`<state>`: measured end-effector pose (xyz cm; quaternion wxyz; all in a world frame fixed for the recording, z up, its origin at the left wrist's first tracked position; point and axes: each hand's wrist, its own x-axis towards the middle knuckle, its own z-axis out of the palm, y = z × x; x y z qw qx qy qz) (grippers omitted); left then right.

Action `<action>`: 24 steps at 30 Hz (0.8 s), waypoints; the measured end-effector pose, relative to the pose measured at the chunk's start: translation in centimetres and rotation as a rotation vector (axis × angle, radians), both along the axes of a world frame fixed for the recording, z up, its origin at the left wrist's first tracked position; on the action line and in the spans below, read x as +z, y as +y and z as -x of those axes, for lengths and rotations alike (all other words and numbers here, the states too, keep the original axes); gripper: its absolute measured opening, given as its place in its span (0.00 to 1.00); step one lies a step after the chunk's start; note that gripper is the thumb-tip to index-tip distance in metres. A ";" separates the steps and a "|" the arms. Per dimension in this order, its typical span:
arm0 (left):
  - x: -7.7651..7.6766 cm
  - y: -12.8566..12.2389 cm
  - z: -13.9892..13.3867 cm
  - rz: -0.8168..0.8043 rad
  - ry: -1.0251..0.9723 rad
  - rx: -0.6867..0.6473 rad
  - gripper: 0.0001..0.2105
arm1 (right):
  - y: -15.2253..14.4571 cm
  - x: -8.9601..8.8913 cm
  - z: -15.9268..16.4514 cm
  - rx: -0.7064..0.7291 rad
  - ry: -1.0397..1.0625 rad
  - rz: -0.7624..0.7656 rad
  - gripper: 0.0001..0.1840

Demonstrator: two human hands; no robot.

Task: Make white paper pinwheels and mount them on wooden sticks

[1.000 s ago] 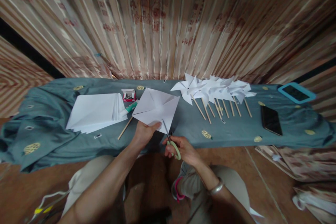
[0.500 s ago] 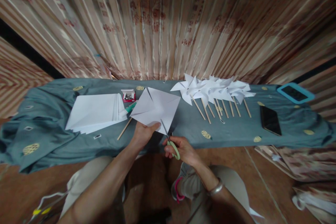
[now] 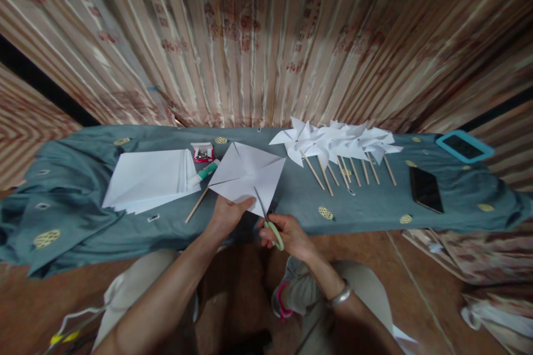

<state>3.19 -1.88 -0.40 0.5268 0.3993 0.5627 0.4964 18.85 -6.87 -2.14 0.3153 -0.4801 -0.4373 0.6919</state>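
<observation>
My left hand (image 3: pixel 228 213) grips a square sheet of white paper (image 3: pixel 254 172) by its near edge, thumb on top and fingers underneath. Slits run inward from several of the sheet's corners. My right hand (image 3: pixel 287 234) is closed around the light green handles of a pair of scissors (image 3: pixel 273 234). The blades lie at the sheet's near corner, pointing toward its middle. Beneath the left part of the sheet, a thin wooden stick (image 3: pixel 196 205) and a green and white glue stick (image 3: pixel 205 173) rest on the cloth, each partly covered or close to the paper.
A stack of white paper (image 3: pixel 145 177) lies at left, beside a small red and white box (image 3: pixel 202 152) of metal pins. Several white paper pinwheels (image 3: pixel 333 141) on sticks lie right of centre. Farther right are a dark phone (image 3: pixel 426 189) and a blue-framed device (image 3: pixel 465 146) on the green tablecloth (image 3: pixel 375 205).
The sheet has tilted slightly and its far corner sits a little lower. Both hands keep their holds, and the scissors stay at the near corner.
</observation>
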 end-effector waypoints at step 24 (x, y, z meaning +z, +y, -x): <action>-0.3 -0.5 0.3 0.030 0.031 -0.090 0.17 | 0.4 0.4 0.2 0.017 -0.030 -0.053 0.24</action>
